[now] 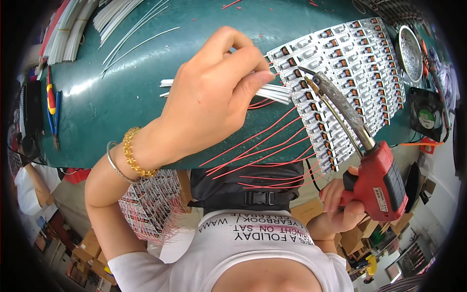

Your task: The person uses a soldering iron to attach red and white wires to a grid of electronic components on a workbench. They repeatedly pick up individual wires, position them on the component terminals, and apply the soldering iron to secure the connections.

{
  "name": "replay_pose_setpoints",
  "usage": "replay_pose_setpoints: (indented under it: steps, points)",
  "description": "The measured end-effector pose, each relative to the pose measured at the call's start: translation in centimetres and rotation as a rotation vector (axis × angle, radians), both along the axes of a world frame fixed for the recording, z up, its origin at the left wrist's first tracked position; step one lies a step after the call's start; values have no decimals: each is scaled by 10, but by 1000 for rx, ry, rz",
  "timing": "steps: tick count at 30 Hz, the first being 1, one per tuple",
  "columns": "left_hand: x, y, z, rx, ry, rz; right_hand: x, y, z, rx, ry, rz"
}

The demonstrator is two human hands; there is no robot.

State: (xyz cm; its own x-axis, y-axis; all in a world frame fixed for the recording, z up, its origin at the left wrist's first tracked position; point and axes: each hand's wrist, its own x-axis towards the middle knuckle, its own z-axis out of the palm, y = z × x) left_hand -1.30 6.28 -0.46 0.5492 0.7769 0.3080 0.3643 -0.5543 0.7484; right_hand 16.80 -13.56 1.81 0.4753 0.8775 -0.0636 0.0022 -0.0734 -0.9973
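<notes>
My left hand is closed over a bundle of thin white wires, whose ends stick out on both sides of it. Its thumb and fingertips are pinched beside the left edge of a panel of small circuit boards; whether a single wire is between them I cannot make out. Red wires trail from the panel's lower left edge over the table's near edge. My right hand grips the handle of a red soldering gun. Its tip and thin feed tube reach over the panel's left columns, close to my left fingertips.
The green table holds bundled white tubes or wires at the far left, with pliers below them. A metal bowl and a small black fan stand at the right. More wired panels hang below the table's edge.
</notes>
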Motion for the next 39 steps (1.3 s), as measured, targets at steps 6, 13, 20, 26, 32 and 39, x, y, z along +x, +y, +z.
replay_pose_setpoints:
  steps: [6, 13, 20, 26, 32, 39]
  points:
    - [-1, -5, 0, -36, 58, -30, 3, -9, -2, -16, 14, 1]
    - [4, -9, -5, 13, 56, 38, 8, -17, -10, -16, -47, -34]
    - [5, -8, -5, -10, 63, 27, 14, -29, -16, -99, -290, -39]
    - [5, -7, -5, -1, 67, 33, 1, -17, -8, -36, -180, -87]
    - [5, -7, -4, -10, 34, 32, 9, -21, -10, -60, -230, -41]
    - [6, -14, -3, -44, -21, -29, 1, -10, 1, -2, 5, -28]
